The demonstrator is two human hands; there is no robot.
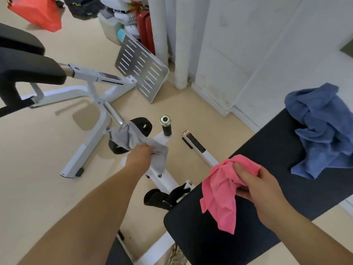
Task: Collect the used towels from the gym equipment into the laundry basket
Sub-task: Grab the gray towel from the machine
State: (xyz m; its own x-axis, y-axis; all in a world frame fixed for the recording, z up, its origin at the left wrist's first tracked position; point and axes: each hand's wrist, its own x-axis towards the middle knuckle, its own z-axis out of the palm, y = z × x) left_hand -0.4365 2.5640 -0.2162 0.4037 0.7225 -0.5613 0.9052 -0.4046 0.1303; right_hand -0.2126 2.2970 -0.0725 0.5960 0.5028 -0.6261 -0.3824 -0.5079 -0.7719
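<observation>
A grey towel (126, 135) hangs over the chrome bar of a white exercise machine (95, 96) at the centre of the view. My left hand (142, 153) grips its lower end. My right hand (256, 185) holds a crumpled pink towel (219, 188) above the near end of a black padded bench (267, 150). A blue towel (321, 131) lies bunched on the far right end of that bench, untouched. No laundry basket is in view.
A slotted metal footplate (141, 67) leans by a white pipe (181, 44) and the wall. Black foam pads and a roller handle (166, 125) stick out near my left hand. A red bag (38, 12) and clutter sit at the back. Beige floor spreads to the left.
</observation>
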